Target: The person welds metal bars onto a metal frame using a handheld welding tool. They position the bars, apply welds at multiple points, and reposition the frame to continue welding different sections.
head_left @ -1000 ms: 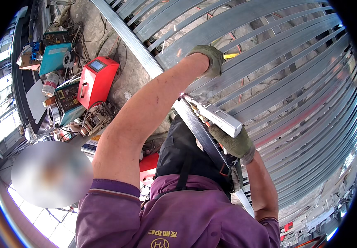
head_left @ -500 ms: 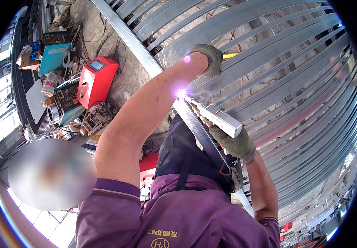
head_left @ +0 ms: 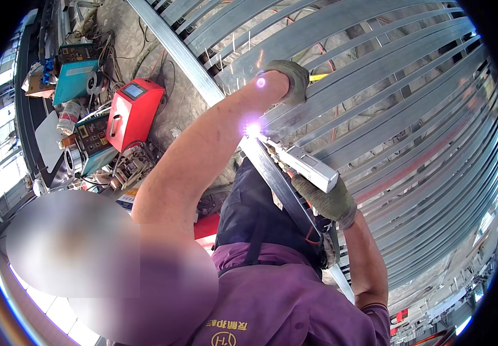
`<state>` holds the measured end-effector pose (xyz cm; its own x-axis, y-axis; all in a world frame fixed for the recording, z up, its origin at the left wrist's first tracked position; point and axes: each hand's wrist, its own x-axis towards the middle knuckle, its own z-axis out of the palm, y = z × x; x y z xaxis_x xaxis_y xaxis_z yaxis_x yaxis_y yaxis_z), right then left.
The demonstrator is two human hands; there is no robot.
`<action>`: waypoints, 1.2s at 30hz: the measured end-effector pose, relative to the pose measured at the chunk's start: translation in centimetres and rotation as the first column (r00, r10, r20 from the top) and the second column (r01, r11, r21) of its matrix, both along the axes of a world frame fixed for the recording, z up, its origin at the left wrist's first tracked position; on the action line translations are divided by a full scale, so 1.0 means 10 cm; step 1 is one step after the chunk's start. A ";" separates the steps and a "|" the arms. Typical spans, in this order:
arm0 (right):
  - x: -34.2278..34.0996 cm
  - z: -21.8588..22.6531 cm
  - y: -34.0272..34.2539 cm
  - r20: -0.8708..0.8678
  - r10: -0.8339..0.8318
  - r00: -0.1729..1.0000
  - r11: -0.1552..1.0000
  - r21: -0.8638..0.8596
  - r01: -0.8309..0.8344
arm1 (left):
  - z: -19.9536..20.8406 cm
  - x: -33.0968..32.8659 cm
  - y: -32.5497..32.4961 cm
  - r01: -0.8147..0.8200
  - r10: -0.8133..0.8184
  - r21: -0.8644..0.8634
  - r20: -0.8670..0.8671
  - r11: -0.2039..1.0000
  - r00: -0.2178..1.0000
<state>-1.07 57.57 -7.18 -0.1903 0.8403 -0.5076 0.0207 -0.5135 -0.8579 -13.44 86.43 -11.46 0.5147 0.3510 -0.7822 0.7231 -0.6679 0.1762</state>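
Note:
My right hand (head_left: pixel 329 200), in a grey-green work glove, is closed round a handheld welding torch (head_left: pixel 306 165) with a boxy white-grey body. Its thin nozzle points up and left to a bright violet-white welding arc (head_left: pixel 253 130). The arc burns where the end of a flat metal slat meets a long metal rail (head_left: pixel 269 162). My left hand (head_left: pixel 295 81), gloved alike, rests at a wide slat (head_left: pixel 341 86) beyond the arc; its fingers are hidden. Sparks (head_left: pixel 234 49) fly above the left forearm.
Many parallel metal slats (head_left: pixel 410 138) stretch away to the right. On the left stand a red machine with a small screen (head_left: pixel 135 112), a teal machine (head_left: pixel 76 78), wire spools and tangled cables. A yellow strip (head_left: pixel 319 77) shows beside my left hand. Blurred patches cover the lower left.
The arc stays in the same place, and more bright spark streaks show past my left forearm. My left hand has shifted very slightly; my right hand and the torch look still.

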 end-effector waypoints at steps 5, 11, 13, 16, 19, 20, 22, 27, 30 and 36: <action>0.01 -0.04 -0.04 0.028 0.007 1.000 0.999 0.038 -0.008 | 0.02 -0.03 -0.02 -0.010 0.010 0.003 0.015 1.000 1.000; 0.02 0.02 -0.02 0.017 0.012 1.000 1.000 0.017 -0.012 | 0.35 -0.07 -0.04 -0.157 0.156 -0.065 -0.026 0.986 0.988; 0.03 0.06 0.00 0.016 0.027 0.999 0.999 -0.019 -0.027 | 0.47 -0.14 -0.03 -0.256 0.255 -0.056 -0.028 0.965 0.967; 0.03 0.03 -0.04 0.001 -0.004 1.000 1.000 -0.007 0.004 | 0.23 -0.71 0.10 0.149 -0.263 0.380 0.269 0.913 0.927; 0.05 0.07 -0.03 -0.046 -0.017 0.999 0.997 -0.081 0.013 | 0.33 -1.12 0.23 -0.793 0.603 0.036 0.629 0.608 0.491; 0.03 0.09 -0.01 -0.053 0.002 0.999 0.994 -0.105 -0.008 | 0.03 -1.52 0.31 -0.841 0.422 0.168 0.804 0.514 0.418; 0.04 0.10 -0.01 -0.041 -0.009 0.999 0.985 -0.174 0.002 | 0.13 -1.70 0.33 -0.876 0.379 0.385 0.794 0.291 0.475; 0.05 0.14 0.02 -0.073 0.018 0.997 0.984 -0.174 -0.030 | -0.54 -2.59 0.26 -0.943 0.709 0.309 0.693 -0.127 0.131; 0.06 0.09 -0.04 -0.050 0.008 0.999 0.988 -0.156 -0.015 | -0.73 -2.55 0.12 -0.982 0.808 0.041 0.575 -0.185 -0.128; 0.07 0.09 -0.04 -0.073 -0.007 0.997 0.989 -0.148 -0.004 | -0.56 -1.96 -0.07 -0.763 0.603 -0.430 0.469 -0.482 -0.645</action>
